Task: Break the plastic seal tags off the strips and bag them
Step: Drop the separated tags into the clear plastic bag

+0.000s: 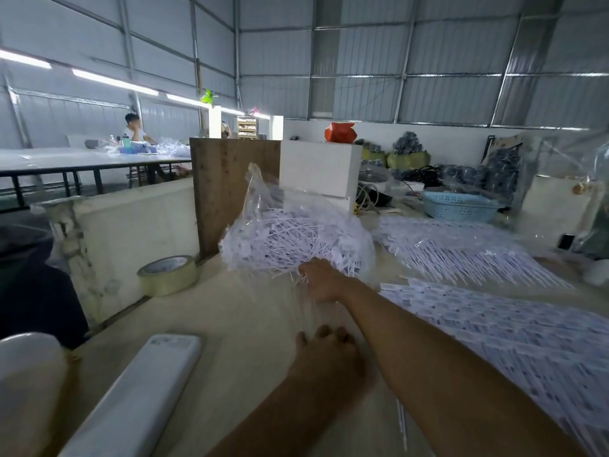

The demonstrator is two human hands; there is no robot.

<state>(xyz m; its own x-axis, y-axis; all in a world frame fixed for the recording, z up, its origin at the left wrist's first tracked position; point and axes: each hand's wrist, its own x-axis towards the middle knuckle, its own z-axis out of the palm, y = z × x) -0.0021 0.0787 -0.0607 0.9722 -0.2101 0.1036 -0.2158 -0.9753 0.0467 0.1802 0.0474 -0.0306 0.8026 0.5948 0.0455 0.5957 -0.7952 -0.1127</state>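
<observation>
A clear plastic bag stuffed with loose white seal tags lies on the table, its mouth towards me. My right hand reaches into that mouth, and white seal tags stick out around its fingers, which are hidden from view. Nearer me, my left hand sits low on the table with curled fingers at the blurred clear film of the bag's mouth. Sheets of unbroken tag strips are spread along the right side under my right forearm.
More tag strips under clear film lie behind. A tape roll stands left of the bag, and a long white casing lies front left. A wooden board, a white box and a blue basket stand behind.
</observation>
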